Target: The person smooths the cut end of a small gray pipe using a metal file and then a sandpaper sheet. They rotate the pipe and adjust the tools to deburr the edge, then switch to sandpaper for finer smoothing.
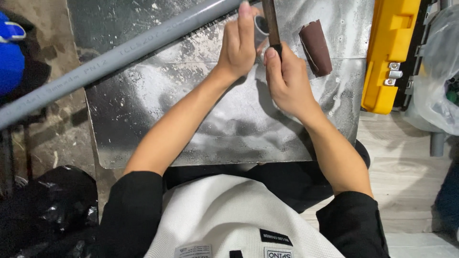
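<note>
A long grey plastic pipe [114,55] runs diagonally from the lower left to the top middle, over a worn metal sheet [191,124]. My left hand [237,45] wraps around the pipe's open end [261,25]. My right hand [286,79] grips the dark handle of a narrow brown tool [270,21], whose shaft points up beside the pipe's mouth. The tool's far end is cut off by the top edge of the view.
A rolled piece of reddish-brown sandpaper [315,47] lies on the sheet right of my hands. A yellow case [388,52] stands at the sheet's right edge. Clear plastic bag [437,76] at far right, black bag [48,210] at lower left, blue object [10,52] at far left.
</note>
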